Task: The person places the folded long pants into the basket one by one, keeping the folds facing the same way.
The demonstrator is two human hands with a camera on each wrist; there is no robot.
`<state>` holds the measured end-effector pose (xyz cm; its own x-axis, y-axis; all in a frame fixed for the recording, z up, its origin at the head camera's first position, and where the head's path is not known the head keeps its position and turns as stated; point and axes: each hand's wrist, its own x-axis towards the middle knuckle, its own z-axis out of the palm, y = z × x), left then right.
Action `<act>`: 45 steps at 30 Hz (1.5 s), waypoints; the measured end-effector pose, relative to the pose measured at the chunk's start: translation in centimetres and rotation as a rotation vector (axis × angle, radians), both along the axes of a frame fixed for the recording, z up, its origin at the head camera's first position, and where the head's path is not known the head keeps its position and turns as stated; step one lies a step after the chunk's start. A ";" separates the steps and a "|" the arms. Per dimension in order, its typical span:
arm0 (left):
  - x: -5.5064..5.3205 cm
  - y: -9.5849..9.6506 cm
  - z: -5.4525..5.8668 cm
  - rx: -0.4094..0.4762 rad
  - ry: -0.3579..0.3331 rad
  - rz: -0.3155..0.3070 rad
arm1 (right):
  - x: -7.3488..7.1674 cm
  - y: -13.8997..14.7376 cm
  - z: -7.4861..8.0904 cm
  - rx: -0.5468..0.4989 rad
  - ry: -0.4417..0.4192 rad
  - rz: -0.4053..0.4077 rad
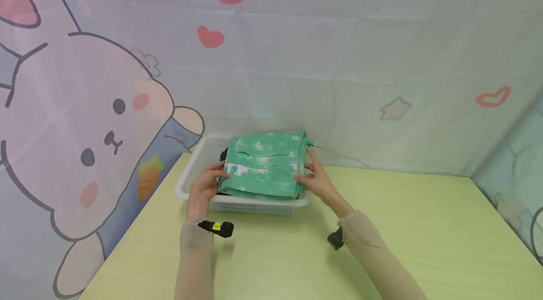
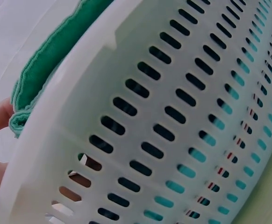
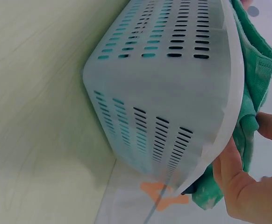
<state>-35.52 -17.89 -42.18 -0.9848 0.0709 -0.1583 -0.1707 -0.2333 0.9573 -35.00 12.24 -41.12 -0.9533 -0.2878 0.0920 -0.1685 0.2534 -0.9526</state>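
Observation:
A folded green garment (image 1: 263, 177) with white tie-dye patches lies in the top of a white plastic basket (image 1: 250, 208). My left hand (image 1: 208, 182) holds its left edge, with the thumb on top. At the right edge my right hand (image 1: 318, 180) grips the cloth, fingers spread along the side. In the right wrist view, that hand's fingers (image 3: 234, 165) are at the basket rim, pinching the green fabric (image 3: 255, 70). The left wrist view shows the layered green edge (image 2: 47, 60) above the rim, beside my left fingertips (image 2: 0, 116).
Dark cloth (image 1: 223, 154) shows in the basket beside the green garment. The basket stands on a pale yellow-green table (image 1: 424, 234), close to a printed backdrop (image 1: 339, 78). A black cable (image 1: 535, 234) hangs at the far right.

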 end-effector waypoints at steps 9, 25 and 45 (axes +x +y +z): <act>0.1 0.2 -0.1 0.000 0.005 0.047 | -0.2 0.2 -0.5 0.158 0.108 0.021; 0.2 -0.2 0.1 -0.294 0.032 0.047 | 0.4 0.0 -0.3 0.280 0.370 -0.107; 2.5 2.8 0.9 -1.031 0.572 -0.029 | 1.2 -1.7 -0.8 0.653 0.656 -0.049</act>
